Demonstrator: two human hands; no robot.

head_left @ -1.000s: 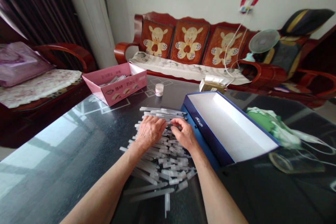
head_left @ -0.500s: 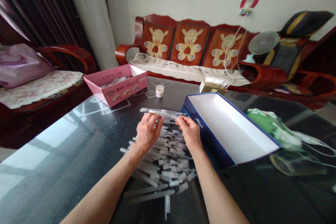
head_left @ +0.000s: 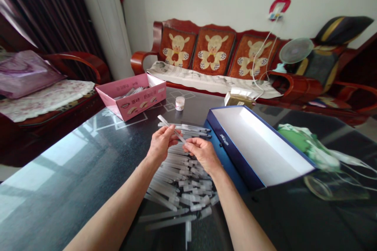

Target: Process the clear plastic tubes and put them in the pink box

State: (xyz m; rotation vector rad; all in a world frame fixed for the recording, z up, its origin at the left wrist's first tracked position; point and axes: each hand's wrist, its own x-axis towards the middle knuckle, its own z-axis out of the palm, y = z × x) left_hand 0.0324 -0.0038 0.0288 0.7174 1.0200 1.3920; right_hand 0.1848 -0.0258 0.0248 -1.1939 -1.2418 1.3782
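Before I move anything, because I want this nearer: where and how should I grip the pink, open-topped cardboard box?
Probably by the two short end walls, from left and right together, keeping it level: the pink, open-topped cardboard box is elongated, with slender whitish sticks inside. Set down the held whitish stick first.
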